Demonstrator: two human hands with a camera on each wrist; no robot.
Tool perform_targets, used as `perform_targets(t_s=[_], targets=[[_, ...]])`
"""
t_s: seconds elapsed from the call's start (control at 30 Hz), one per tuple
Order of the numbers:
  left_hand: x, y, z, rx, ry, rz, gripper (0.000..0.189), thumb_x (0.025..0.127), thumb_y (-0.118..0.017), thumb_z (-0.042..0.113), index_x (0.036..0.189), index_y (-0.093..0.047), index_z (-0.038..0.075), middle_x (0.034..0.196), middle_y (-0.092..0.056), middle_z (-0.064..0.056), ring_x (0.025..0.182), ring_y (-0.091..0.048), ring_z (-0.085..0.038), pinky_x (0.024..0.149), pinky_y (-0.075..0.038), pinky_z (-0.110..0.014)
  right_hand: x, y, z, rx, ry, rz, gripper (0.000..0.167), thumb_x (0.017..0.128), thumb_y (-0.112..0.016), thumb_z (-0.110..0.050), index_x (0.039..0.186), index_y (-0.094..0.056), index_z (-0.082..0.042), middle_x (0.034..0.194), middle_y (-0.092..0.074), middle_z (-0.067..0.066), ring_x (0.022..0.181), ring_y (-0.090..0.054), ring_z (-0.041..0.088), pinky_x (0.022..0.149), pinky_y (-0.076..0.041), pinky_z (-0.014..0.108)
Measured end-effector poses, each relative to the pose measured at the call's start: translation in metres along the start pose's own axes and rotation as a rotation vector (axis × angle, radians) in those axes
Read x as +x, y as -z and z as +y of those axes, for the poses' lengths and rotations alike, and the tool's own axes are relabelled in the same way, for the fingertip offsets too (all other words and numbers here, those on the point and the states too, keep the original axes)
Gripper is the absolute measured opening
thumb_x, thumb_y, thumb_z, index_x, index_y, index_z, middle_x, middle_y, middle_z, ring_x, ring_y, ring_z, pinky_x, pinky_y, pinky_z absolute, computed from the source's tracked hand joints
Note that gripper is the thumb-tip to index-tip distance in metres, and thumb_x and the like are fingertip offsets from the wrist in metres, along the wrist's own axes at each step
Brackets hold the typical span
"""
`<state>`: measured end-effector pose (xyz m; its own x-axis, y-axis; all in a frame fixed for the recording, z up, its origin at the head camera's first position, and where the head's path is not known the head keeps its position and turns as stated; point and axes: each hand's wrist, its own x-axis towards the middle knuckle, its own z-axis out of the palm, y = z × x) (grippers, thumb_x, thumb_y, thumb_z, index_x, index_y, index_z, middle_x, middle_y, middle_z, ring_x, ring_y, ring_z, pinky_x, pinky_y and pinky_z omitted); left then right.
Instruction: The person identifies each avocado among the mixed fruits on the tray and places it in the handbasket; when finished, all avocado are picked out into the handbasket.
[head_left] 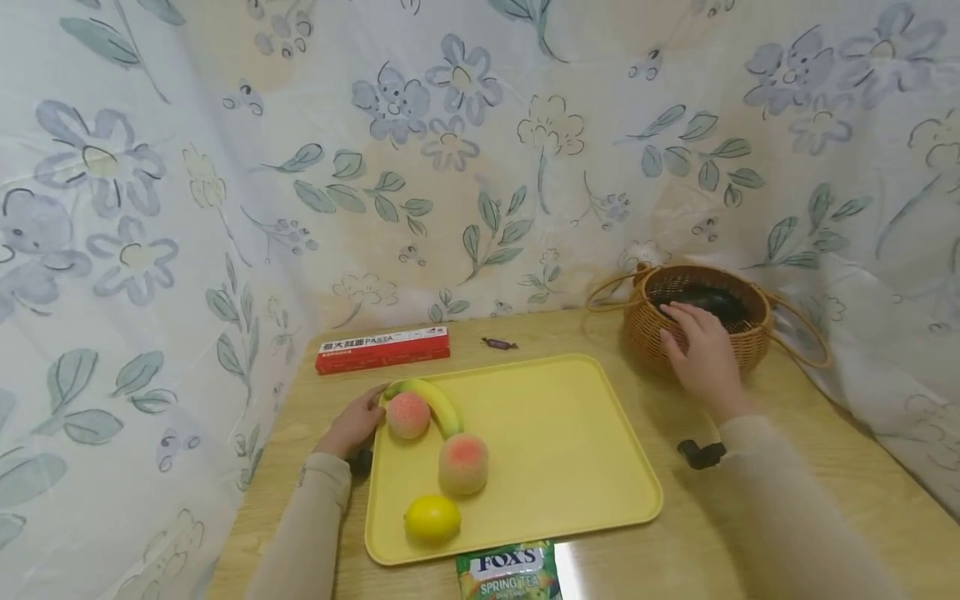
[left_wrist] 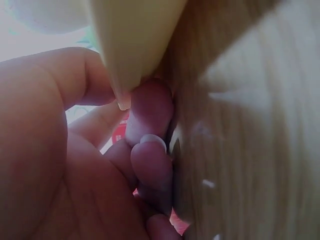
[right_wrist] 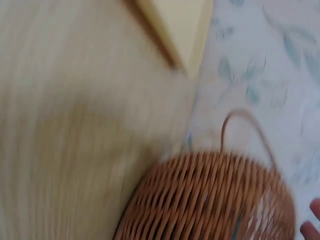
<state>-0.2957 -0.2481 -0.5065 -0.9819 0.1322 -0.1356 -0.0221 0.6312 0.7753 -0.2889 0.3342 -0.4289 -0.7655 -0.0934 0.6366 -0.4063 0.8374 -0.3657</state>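
My left hand (head_left: 354, 427) grips the left edge of a yellow tray (head_left: 558, 450). In the left wrist view, thumb and fingertips (left_wrist: 151, 107) meet around the tray's rim (left_wrist: 132, 45), close to the wooden tabletop. On the tray's left side are a banana (head_left: 442, 406), a peach (head_left: 408, 416) by its stem end, a second peach (head_left: 463, 464) and a lemon (head_left: 432, 518). My right hand (head_left: 705, 358), fingers extended and holding nothing, is over the near rim of a wicker basket (head_left: 648, 337). Inside lies a dark, rounded thing (head_left: 712, 302), partly hidden by the basket wall.
Behind the tray lie a red and white pasta box (head_left: 382, 350) and a small purple wrapped candy (head_left: 499, 343). A green FOX'S Spring Tea candy bag (head_left: 510, 573) is at the tray's front edge. Looped handles stick out from the basket's sides. Floral cloth (head_left: 480, 208) hangs around the table.
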Motion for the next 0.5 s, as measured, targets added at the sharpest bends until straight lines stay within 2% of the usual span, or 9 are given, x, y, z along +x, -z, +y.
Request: perform_targets(t_s=[0.1,0.2,0.27,0.33,0.37,0.43,0.5], targets=[[0.0,0.003,0.006,0.103,-0.04,0.032,0.059,0.102,-0.049,0.011,0.16,-0.039,0.002,0.087,-0.058,-0.013,0.064,-0.054,-0.022,0.066,-0.048,-0.038,0.0,-0.008,-0.017,-0.014,0.094,-0.084,0.052,0.095,-0.075,-0.008,0.144,-0.058,-0.001,0.147,-0.052,0.025,0.136,-0.043,0.049,0.115,-0.029,0.064],[0.003,0.01,0.019,0.243,-0.095,0.172,0.057,0.105,-0.053,0.017,0.158,-0.041,0.001,0.098,-0.062,-0.018,0.084,-0.06,-0.031,0.081,-0.05,-0.048,0.006,-0.012,-0.036,-0.053,0.132,-0.21,0.059,0.098,-0.073,-0.015,0.15,-0.051,-0.001,0.153,-0.044,0.026,0.143,-0.035,0.05,0.12,-0.02,0.063],[0.006,0.018,0.035,0.326,-0.128,0.277,0.06,0.106,-0.056,0.023,0.16,-0.039,0.004,0.115,-0.062,-0.023,0.104,-0.06,-0.04,0.093,-0.048,-0.058,0.01,-0.011,-0.047,-0.078,0.121,-0.282,0.062,0.101,-0.07,-0.02,0.155,-0.045,-0.002,0.158,-0.038,0.028,0.147,-0.029,0.05,0.122,-0.015,0.063],[0.008,0.026,0.053,0.411,-0.18,0.365,0.065,0.106,-0.058,0.031,0.163,-0.036,0.008,0.136,-0.055,-0.026,0.126,-0.051,-0.046,0.105,-0.04,-0.065,0.015,-0.011,-0.057,-0.086,0.091,-0.341,0.066,0.104,-0.065,-0.028,0.16,-0.038,-0.004,0.162,-0.032,0.028,0.151,-0.022,0.05,0.122,-0.01,0.065],[0.008,0.03,0.062,0.444,-0.199,0.377,0.069,0.106,-0.057,0.036,0.165,-0.032,0.011,0.145,-0.049,-0.028,0.136,-0.043,-0.048,0.109,-0.034,-0.067,0.018,-0.011,-0.062,-0.09,0.076,-0.365,0.067,0.106,-0.062,-0.032,0.162,-0.035,-0.006,0.164,-0.029,0.028,0.153,-0.018,0.05,0.122,-0.008,0.065],[0.006,0.036,0.079,0.516,-0.237,0.38,0.075,0.106,-0.056,0.044,0.167,-0.026,0.014,0.16,-0.033,-0.028,0.151,-0.022,-0.05,0.118,-0.02,-0.069,0.021,-0.011,-0.07,-0.091,0.041,-0.414,0.071,0.108,-0.056,-0.04,0.165,-0.028,-0.009,0.168,-0.021,0.026,0.155,-0.011,0.049,0.121,-0.003,0.067],[0.003,0.038,0.092,0.575,-0.249,0.352,0.08,0.105,-0.053,0.051,0.169,-0.02,0.016,0.168,-0.02,-0.026,0.156,-0.006,-0.048,0.12,-0.009,-0.069,0.024,-0.011,-0.076,-0.092,0.009,-0.45,0.073,0.109,-0.051,-0.046,0.167,-0.023,-0.012,0.17,-0.016,0.024,0.156,-0.006,0.049,0.12,0.001,0.068]])
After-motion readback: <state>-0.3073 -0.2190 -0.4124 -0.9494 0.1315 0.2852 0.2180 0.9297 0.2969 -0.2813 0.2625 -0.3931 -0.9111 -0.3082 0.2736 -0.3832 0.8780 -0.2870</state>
